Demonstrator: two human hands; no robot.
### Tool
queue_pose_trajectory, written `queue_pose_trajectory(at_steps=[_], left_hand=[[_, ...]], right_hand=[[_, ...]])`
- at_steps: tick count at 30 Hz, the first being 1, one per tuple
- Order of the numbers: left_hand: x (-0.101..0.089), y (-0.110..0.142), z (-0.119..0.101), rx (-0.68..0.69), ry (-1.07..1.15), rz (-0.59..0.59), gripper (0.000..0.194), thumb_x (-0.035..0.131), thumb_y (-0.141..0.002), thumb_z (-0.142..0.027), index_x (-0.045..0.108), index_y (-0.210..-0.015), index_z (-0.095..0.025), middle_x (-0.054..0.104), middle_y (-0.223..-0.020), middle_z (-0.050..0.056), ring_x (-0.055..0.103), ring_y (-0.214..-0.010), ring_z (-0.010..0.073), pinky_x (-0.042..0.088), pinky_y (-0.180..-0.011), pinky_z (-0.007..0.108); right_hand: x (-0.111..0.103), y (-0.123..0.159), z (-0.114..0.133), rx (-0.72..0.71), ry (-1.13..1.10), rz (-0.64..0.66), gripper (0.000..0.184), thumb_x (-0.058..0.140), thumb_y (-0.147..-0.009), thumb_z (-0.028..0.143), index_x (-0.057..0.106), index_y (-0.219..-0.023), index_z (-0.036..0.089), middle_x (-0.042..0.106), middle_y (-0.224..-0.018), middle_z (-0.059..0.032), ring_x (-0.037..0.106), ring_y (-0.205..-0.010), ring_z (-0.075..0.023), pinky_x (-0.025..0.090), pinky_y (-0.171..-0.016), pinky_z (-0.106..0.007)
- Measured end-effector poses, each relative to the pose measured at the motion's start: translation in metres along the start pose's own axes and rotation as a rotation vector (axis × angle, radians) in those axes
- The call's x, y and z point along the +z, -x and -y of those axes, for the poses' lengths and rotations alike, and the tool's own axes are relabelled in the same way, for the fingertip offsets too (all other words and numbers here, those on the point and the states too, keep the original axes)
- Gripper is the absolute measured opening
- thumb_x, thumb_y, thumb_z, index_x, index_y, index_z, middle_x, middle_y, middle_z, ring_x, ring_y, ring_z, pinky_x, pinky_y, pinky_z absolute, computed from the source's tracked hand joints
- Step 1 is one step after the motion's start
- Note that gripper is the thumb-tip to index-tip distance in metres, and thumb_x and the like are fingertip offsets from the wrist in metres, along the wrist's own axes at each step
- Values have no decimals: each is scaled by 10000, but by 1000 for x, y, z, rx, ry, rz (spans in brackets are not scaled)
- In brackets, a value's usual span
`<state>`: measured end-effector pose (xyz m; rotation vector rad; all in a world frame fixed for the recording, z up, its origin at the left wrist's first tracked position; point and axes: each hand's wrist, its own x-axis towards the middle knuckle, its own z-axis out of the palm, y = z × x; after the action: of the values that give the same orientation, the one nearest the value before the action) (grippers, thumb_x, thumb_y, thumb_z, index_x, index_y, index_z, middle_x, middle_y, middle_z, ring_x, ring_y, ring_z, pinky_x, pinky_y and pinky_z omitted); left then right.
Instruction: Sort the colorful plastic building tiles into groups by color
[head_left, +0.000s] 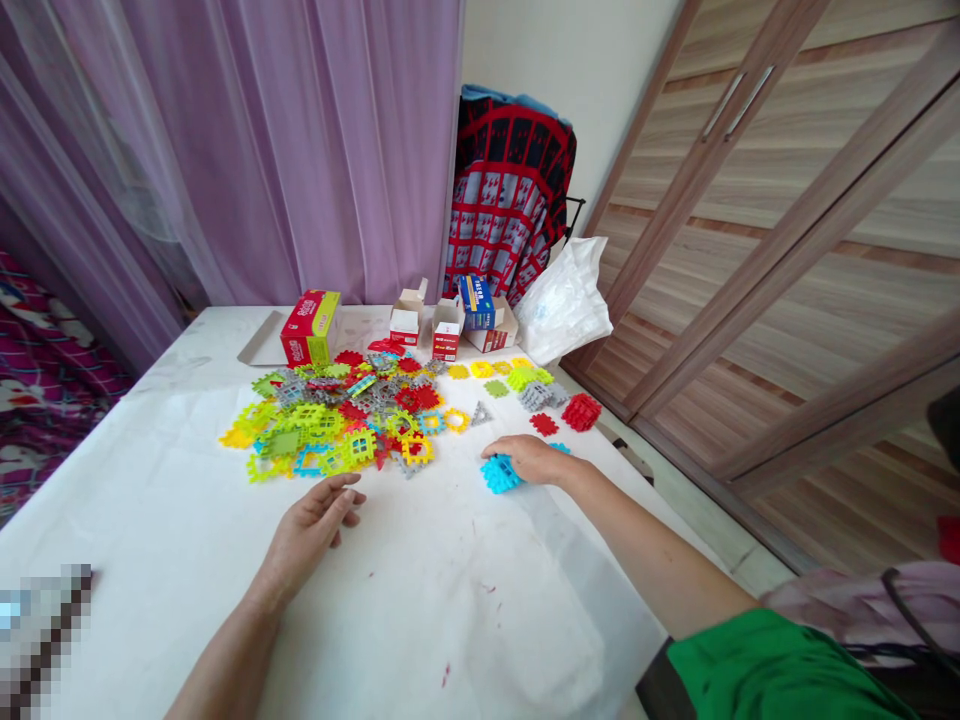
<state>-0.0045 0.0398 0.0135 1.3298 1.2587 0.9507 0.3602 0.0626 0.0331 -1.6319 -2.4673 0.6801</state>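
Right hand [529, 459]: fingers bent over a blue stack [501, 474] of notched plastic pieces, grasping it, on the white tabletop [420, 560]. Left hand [321, 508]: fingers loosely curled, released, above the tabletop, nearest the mixed heap [330, 425]. Beyond the right hand: one red piece [544, 425], a red stack [581, 412], a grey stack [535, 397], light green pieces [528, 378] and yellow pieces [481, 370]. Item, a grey triangle [481, 413] (open-centred, lying apart), between heap and stacks. The heap: green, yellow, red, grey and blue pieces, overlapping. Behind it: a red-and-green box [310, 328], small open cartons [446, 340], a blue box [477, 303] and a white plastic bag [564, 308]. Outermost: purple curtain [300, 150], wooden wardrobe [787, 220].
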Motion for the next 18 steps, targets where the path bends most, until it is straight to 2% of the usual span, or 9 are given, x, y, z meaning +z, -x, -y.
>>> queue_pose_trajectory(at_steps=[3, 5, 8, 10, 12, 14, 16, 18], left_hand=[[0, -1, 1, 0, -1, 2, 583, 616, -676, -615, 608, -1051, -169, 699, -847, 81, 621, -622, 164, 425, -439, 236], [0, -1, 2, 1, -4, 4, 581, 614, -679, -616, 609, -1051, -171, 701, -851, 82, 625, -624, 165, 427, -440, 235], [0, -2, 2, 1, -5, 6, 583, 616, -678, -618, 610, -1049, -169, 701, -846, 82, 621, -618, 161, 428, -437, 234], [0, -2, 2, 1, -3, 8, 586, 619, -674, -619, 612, -1049, -168, 702, -844, 82, 618, -615, 160, 430, -436, 234], [0, -2, 2, 3, -4, 6, 581, 619, -677, -616, 615, -1050, -170, 705, -845, 84, 622, -617, 163, 431, -436, 235], [0, -2, 2, 7, -10, 2, 574, 615, -683, -613, 619, -1051, -173, 707, -847, 85, 628, -620, 167, 431, -435, 236], [-1, -2, 3, 13, -14, 1, 569, 611, -686, -612, 622, -1050, -174, 708, -848, 86, 630, -622, 168, 432, -437, 236], [-1, -2, 3, 16, -18, 1, 565, 610, -687, -612, 624, -1045, -174, 708, -846, 85, 627, -618, 166, 431, -438, 236]], right_hand=[[-10, 2, -3, 23, -62, -30, 568, 428, -707, -1, 668, -1153, 256, 685, -1148, -6, 623, -1040, -179, 481, -925, -308], [-24, 6, -11, 87, -69, -106, 554, 405, -737, 10, 652, -1178, 235, 686, -1145, -19, 627, -1034, -171, 481, -924, -304], [-48, 16, -28, 383, 107, -248, 445, 427, -810, 77, 659, -1153, 238, 688, -1131, -32, 625, -1037, -185, 481, -902, -302], [-60, 22, -38, 595, 249, -291, 328, 487, -833, 163, 685, -1084, 231, 695, -1093, -57, 629, -1023, -225, 486, -862, -323], [-64, 26, -42, 715, 330, -283, 256, 539, -828, 262, 694, -1027, 219, 702, -1047, -84, 634, -989, -260, 490, -818, -351], [-61, 26, -43, 781, 377, -236, 280, 556, -824, 374, 685, -1012, 213, 698, -1046, -103, 632, -978, -277, 490, -791, -367], [-55, 23, -41, 818, 411, -177, 350, 538, -828, 461, 668, -1036, 212, 690, -1069, -115, 626, -995, -289, 488, -784, -381], [-48, 20, -39, 830, 420, -134, 374, 527, -830, 475, 652, -1066, 211, 685, -1085, -118, 621, -1019, -295, 485, -792, -388]])
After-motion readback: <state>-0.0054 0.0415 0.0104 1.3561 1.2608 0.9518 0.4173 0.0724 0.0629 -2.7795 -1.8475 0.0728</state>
